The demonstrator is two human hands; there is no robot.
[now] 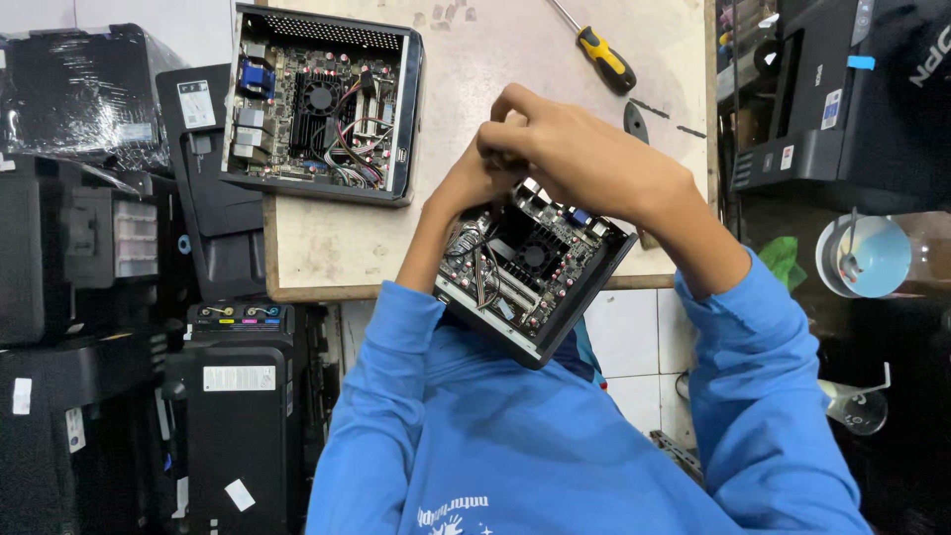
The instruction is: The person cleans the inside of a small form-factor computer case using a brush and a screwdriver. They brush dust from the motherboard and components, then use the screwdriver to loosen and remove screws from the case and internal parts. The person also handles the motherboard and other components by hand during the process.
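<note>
Both my hands meet over the far edge of a small open computer case [535, 272], which rests tilted against my chest and the near rim of the worktable [475, 59]; my right hand [584, 159] is curled over my left hand [475, 173], fingers closed on something I cannot make out. Its cover is off, its board and fan exposed. A second open case [322, 104] lies flat on the table, and a yellow-handled screwdriver [599, 54] lies untouched beyond.

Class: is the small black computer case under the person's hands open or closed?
Open: the small black computer case has no cover, exposing its circuit board and fan.
</note>
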